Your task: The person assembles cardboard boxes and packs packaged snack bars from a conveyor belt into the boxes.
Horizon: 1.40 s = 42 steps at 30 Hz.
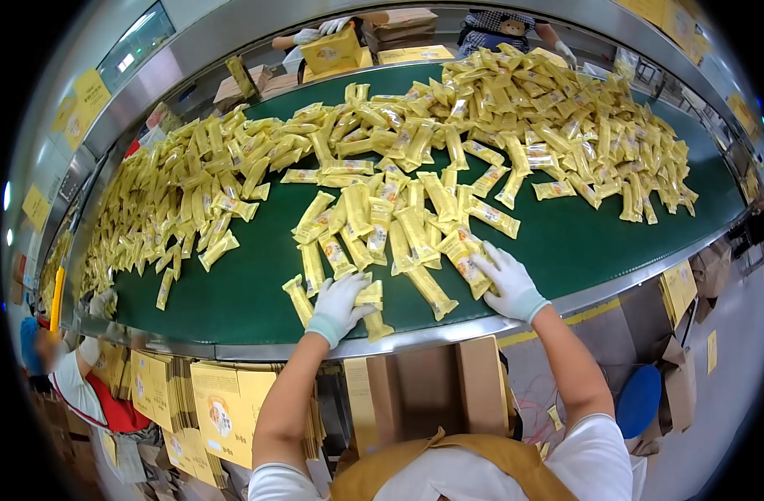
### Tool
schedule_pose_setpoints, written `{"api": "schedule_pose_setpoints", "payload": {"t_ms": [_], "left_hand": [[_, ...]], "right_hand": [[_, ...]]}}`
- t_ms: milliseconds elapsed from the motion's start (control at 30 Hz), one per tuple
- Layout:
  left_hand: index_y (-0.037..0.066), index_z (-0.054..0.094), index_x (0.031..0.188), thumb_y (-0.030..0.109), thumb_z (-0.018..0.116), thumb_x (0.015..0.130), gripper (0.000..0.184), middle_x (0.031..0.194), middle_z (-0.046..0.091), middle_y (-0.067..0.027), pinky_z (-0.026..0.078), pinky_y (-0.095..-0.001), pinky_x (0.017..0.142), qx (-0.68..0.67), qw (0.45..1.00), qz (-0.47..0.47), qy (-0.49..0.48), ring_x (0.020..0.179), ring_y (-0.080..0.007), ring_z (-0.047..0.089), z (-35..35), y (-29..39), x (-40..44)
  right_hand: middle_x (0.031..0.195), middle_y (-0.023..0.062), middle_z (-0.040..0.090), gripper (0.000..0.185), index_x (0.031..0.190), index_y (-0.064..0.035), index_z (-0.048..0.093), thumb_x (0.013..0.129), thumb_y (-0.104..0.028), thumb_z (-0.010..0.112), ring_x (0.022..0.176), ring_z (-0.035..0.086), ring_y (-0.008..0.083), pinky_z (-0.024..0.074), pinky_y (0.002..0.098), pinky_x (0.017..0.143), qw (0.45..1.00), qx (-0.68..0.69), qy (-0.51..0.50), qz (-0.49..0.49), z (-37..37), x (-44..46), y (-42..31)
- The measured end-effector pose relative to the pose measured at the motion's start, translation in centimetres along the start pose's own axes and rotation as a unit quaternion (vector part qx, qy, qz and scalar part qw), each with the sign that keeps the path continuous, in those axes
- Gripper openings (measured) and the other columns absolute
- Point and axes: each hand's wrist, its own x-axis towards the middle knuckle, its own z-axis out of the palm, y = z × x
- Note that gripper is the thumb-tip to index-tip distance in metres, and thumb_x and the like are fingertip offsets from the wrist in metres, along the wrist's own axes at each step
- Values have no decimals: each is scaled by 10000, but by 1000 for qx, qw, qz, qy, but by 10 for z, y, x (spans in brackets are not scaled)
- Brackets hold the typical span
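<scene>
My left hand [338, 310], in a white glove, rests at the near side of the green belt. Its fingers are apart, with the thumb and fingertips touching a yellow wrapped snack bar [370, 293]. Another bar [379, 326] pokes out below the thumb. Opposite it, my right hand [509, 284], also gloved, lies with fingers stretched along the side of a few side-by-side snack bars [464, 262]. Between and beyond both hands is a loose cluster of bars [380, 221], pointing various ways. My palms are turned away from view.
Large heaps of snack bars [557, 117] cover the far belt [566, 246]. A metal edge [248, 351] runs before me, with an open carton [428, 384] below and flattened yellow boxes [223, 409] left. Co-workers' gloved hands [333, 26] handle a box opposite; another person [90, 384] is at left.
</scene>
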Motion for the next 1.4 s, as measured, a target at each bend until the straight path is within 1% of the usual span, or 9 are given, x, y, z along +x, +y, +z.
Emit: {"api": "schedule_pose_setpoints", "payload": {"t_ms": [167,333,467,700,833,933,1167,1300,1400], "left_hand": [[35,633,1088,573,677,861,586,963,698,-246,533,-458,818,36,962,-271,-24,987,-372,670,-41,61,3],[2,520,1235,607,761,742,817,1167,639,-225,552,-430,887,52,941,-329,-51,1031,-379,667,-9,81,12],[-21,509,1320,430,806,736,795,1242,598,-258,508,-419,967,-22,952,-294,-80,1161,-405,585,5,60,15],[33,604,1197,258,777,791,496,1180,600,-213,468,-419,992,-67,997,25,-30,1116,-407,565,-43,73,18],[91,621,1200,155,761,784,443,1103,655,-123,485,-415,964,-49,978,179,-98,1064,-366,606,-33,103,57],[123,632,1194,127,753,777,434,1077,671,-94,495,-414,951,76,946,283,-139,1069,-332,622,6,111,89],[132,642,1090,184,733,808,301,1036,695,-93,544,-436,854,183,946,153,-218,1009,-318,674,6,100,75],[132,603,1140,229,692,832,335,1029,707,-123,559,-440,807,191,956,-23,-223,973,-326,692,-16,86,46],[134,586,1177,220,681,846,355,1009,712,-125,558,-440,784,169,969,-24,-177,944,-320,699,-10,79,30]], "right_hand": [[1389,213,500,943,1504,-42,362,720,-237,849,1213,528,404,454,414,1038,972,172,7,161,6,-36,28],[1193,190,593,804,1406,-17,476,726,-238,844,1148,558,380,471,431,998,958,80,27,274,-15,-42,19],[1133,172,600,696,1382,-49,504,769,-220,785,1073,575,378,486,448,941,961,87,126,231,-30,-33,2],[1064,154,635,495,1241,-87,576,785,-195,734,985,613,371,520,475,848,955,-69,37,286,-26,-25,12],[1051,181,631,462,1210,-61,567,811,-239,717,967,622,381,525,483,858,947,5,151,283,-15,-12,-7],[1054,190,616,520,1121,-52,542,784,-368,780,988,636,375,549,463,842,943,-7,36,329,8,-2,-22],[1068,169,638,340,1056,-51,614,794,-234,731,982,669,350,563,438,840,938,-54,-30,341,-15,-5,-7],[1037,194,635,359,1040,-43,604,809,-294,716,932,672,370,559,454,808,959,28,52,278,-33,12,-37],[1034,194,668,463,1078,-57,586,797,-382,758,918,701,353,569,449,789,959,21,-49,279,-11,37,-61]]}}
